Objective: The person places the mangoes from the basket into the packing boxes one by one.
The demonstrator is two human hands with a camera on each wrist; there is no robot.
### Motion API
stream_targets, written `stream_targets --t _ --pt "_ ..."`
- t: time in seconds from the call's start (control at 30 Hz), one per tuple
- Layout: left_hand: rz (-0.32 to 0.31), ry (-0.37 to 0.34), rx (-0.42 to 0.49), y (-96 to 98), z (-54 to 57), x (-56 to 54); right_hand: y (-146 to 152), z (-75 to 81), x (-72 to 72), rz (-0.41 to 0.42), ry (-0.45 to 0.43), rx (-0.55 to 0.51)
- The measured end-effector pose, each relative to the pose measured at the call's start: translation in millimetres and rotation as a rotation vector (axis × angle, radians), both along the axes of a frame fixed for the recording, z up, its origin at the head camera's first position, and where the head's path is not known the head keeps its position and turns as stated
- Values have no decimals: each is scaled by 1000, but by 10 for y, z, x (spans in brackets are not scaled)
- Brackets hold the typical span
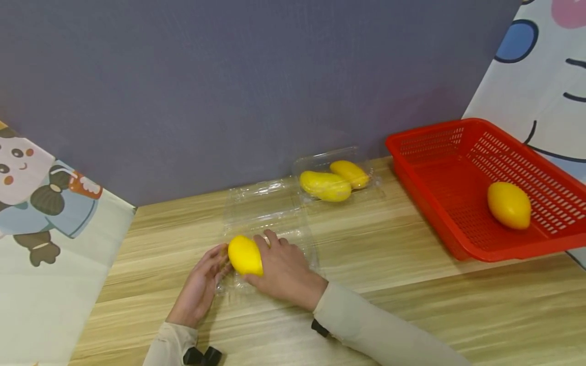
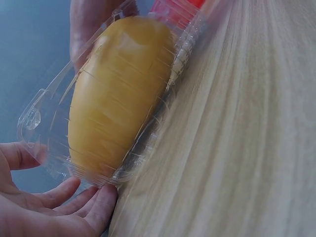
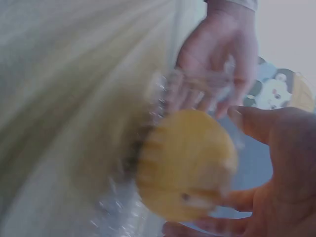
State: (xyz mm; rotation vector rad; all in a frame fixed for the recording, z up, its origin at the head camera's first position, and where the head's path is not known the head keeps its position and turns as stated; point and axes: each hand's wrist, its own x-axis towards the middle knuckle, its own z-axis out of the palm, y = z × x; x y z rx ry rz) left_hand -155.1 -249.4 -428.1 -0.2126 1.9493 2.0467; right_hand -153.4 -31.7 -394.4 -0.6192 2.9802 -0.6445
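Observation:
A yellow mango (image 1: 244, 255) lies in one end of a clear plastic clamshell box (image 2: 47, 116), whose hinged lid (image 1: 263, 198) is spread out behind it on the table. My right hand (image 1: 286, 267) grips the mango from the right, fingers over its top and thumb at the near side. At the left end of the box is my left hand (image 1: 201, 287), palm turned toward the mango. Its fingertips (image 2: 101, 205) touch the outside of the plastic wall, loosely extended. The right wrist view is blurred, and the mango (image 3: 185, 165) shows there between both hands.
A second clear box (image 1: 322, 157) with two mangoes (image 1: 325, 186) stands at the back against the grey wall (image 1: 256, 91). On the right, a red basket (image 1: 430, 195) holds one mango (image 1: 509, 205). Cartoon-printed panels (image 1: 41, 284) flank the wooden table (image 1: 151, 284).

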Motion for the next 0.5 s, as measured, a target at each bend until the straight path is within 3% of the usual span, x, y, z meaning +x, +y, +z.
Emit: stream_targets --t 0.23,0.5 --pt "1 13 4 0 -12 4 276 245 -20 -9 -21 33" --pt "10 1 6 -7 -20 -8 851 493 -3 -103 82 -42"
